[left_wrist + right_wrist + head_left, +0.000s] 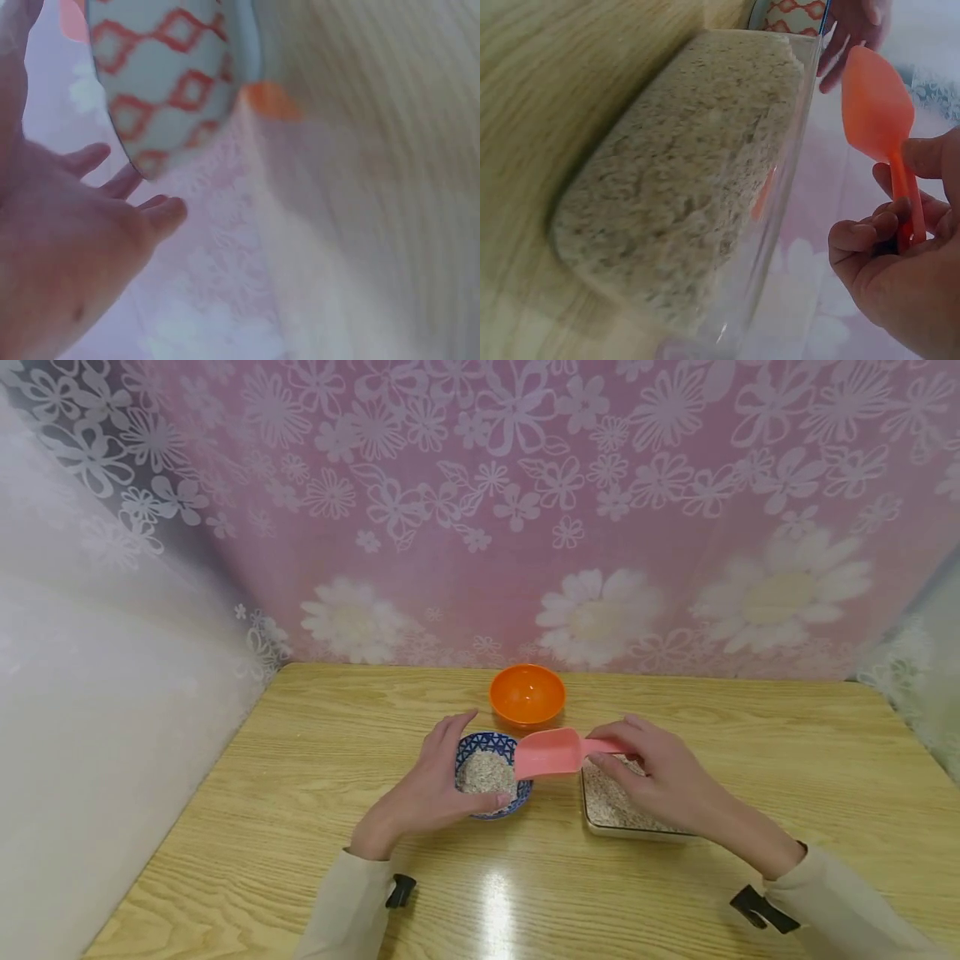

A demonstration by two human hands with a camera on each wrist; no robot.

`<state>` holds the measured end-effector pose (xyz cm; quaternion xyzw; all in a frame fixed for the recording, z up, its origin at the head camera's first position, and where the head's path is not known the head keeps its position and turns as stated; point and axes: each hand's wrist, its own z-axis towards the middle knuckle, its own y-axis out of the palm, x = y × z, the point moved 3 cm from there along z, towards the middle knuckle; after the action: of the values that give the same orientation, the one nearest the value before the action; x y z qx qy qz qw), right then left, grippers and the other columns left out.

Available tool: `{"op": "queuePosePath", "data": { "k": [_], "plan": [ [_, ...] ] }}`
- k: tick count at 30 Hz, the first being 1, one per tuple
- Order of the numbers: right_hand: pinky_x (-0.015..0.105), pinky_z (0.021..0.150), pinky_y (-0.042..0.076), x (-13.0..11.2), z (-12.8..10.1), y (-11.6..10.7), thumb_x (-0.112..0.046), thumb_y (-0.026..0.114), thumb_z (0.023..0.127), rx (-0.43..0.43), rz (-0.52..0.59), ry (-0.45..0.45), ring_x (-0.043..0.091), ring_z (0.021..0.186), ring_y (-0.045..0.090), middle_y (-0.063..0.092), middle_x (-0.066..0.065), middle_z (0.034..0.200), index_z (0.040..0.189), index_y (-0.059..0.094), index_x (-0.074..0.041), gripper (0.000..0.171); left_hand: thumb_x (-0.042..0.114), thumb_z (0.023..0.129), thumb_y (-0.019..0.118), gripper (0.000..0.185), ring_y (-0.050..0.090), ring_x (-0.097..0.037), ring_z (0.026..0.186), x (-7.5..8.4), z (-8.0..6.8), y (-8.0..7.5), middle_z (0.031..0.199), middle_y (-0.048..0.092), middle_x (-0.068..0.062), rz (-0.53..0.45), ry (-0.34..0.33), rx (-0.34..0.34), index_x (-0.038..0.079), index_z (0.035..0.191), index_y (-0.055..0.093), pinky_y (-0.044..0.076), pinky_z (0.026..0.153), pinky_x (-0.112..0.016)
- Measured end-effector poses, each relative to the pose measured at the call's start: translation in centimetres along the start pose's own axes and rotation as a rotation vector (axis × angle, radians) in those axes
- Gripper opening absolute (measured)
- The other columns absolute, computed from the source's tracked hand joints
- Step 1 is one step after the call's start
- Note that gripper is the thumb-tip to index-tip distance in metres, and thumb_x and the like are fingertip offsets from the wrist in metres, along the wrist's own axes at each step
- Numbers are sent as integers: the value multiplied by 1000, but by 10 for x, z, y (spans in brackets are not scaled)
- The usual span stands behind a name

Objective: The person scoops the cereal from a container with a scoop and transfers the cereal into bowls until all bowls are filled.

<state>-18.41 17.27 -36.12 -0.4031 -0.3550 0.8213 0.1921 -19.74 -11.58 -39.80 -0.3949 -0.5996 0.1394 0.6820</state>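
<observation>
A patterned bowl point(487, 742), blue inside and white with red diamonds outside, stands on the table, partly filled with pale oat-like flakes point(486, 774). My left hand point(427, 781) holds it by the left side, thumb along the near rim and fingers round the far side. My right hand point(663, 772) grips the handle of a pink scoop point(549, 753), whose visible hollow shows no flakes. The scoop's tip overlaps the bowl's right rim in the head view. Under the right hand stands a clear rectangular container point(780, 225), filled with similar flakes point(667, 165).
Just behind the patterned bowl sits an orange bowl point(527, 695). A pink flowered curtain point(480, 527) hangs along the table's back edge, and a pale wall point(112, 693) borders the left side. Wooden table point(262, 827) surface extends to both sides.
</observation>
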Motion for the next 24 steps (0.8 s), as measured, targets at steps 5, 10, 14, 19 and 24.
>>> {"op": "queuePosePath", "data": {
  "k": [5,10,14,19,24],
  "plan": [
    [19,56,37,9,-11,-8,-5,74,92,65,39,0,1,65,41,61,-13,92,110,73,-21,24,51,81,83,105,24,-31,154,20,3,3,169,19,-5,-47,101,62,26,163,22,35,116,-66],
    [19,53,35,16,-25,-19,-2,76,90,116,52,17,1,60,39,57,-13,86,111,74,-23,30,47,84,82,101,32,-31,151,40,8,13,167,25,-6,-61,168,57,22,163,25,35,119,-60],
    [21,52,33,24,-36,-27,-1,76,88,144,33,41,1,58,37,56,-14,84,111,74,-24,32,49,84,81,99,31,-29,152,51,9,23,168,24,-5,-68,165,15,26,162,25,35,120,-58],
    [23,51,31,38,-51,-34,-3,76,90,153,2,103,2,56,36,55,-15,83,111,74,-24,30,49,86,80,99,28,-24,154,62,10,37,169,21,-3,-88,199,-31,32,163,21,36,119,-57],
    [24,51,30,48,-64,-41,-3,76,89,159,-19,132,3,56,36,53,-14,82,111,74,-23,30,51,85,80,102,32,-21,150,73,13,49,168,23,-3,-56,229,-47,32,163,18,40,118,-51]
  ]
}}
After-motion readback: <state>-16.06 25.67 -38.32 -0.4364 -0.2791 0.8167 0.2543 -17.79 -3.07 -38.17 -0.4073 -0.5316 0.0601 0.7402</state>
